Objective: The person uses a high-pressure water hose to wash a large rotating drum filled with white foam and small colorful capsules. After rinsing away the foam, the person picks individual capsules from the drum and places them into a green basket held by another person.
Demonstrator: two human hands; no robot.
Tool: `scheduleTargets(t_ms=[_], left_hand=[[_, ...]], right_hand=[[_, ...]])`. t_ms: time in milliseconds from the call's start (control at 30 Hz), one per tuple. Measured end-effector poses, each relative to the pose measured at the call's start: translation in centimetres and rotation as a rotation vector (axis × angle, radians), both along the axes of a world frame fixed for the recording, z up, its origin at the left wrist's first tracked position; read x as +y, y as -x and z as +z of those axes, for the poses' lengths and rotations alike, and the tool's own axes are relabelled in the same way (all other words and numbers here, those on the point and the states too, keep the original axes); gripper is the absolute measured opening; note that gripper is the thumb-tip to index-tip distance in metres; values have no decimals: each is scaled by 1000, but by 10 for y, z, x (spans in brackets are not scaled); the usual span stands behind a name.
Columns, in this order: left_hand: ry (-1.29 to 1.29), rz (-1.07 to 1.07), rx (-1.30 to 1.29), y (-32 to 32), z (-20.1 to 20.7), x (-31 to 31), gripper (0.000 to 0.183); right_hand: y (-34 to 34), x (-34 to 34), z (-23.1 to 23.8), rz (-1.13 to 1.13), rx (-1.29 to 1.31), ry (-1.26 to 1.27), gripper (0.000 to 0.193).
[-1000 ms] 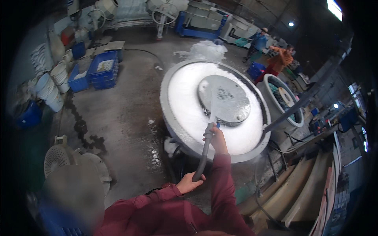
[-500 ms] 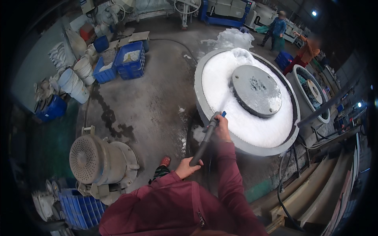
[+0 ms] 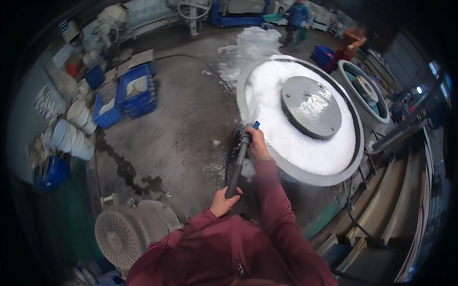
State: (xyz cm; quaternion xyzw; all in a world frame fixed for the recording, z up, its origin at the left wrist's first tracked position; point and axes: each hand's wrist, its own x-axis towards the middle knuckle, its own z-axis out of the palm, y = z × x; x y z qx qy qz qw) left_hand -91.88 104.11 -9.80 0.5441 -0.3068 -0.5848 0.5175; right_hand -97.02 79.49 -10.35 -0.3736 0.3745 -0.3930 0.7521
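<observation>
My right hand (image 3: 258,144) is closed around the front end of a dark grey hose (image 3: 237,168), beside a blue valve lever (image 3: 256,125). Lower down, my left hand (image 3: 224,202) grips the rear part of the same hose. The nozzle points forward at the left edge of a large round grey tub (image 3: 322,180), where a faint spray shows. White foam (image 3: 276,86) fills the tub's ring-shaped channel. From its middle rises a wet, round grey lid (image 3: 310,112). What lies under the foam is hidden.
Foam (image 3: 257,43) lies on the floor behind the tub. Another round tub (image 3: 344,78) and two people stand at the far right. Blue crates (image 3: 138,102) and white buckets (image 3: 71,140) are on the left. A perforated drum-shaped machine (image 3: 117,236) stands at near left.
The hose nozzle has swung left, from the foam near the middle lid to the tub's left edge. The view has shifted too. Both hands keep their hold.
</observation>
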Motion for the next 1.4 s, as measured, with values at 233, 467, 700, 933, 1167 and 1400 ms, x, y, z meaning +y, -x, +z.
scheduleTargets(t_ms=[233,467,700,933,1167,1400], left_hand=[[133,-179,30,-8,47,-49,16],[245,-221,-59,-6,70,-68,19],[232,-200,253,-32,67,-75,39],[132,-321,279,3,53,-71,45],[66,-513,208,76,55,-58,49],[83,-645,-25,177,54,-34,50]], right_hand=[[11,-46,74,-55,31,108,18],[31,-77,56,83,-94,192,30],[-12,-71,74,-92,32,87,27],[58,-54,38,-242,26,-18,27],[173,-18,20,-307,14,68,27],[299,29,5,-487,-70,-12,21]])
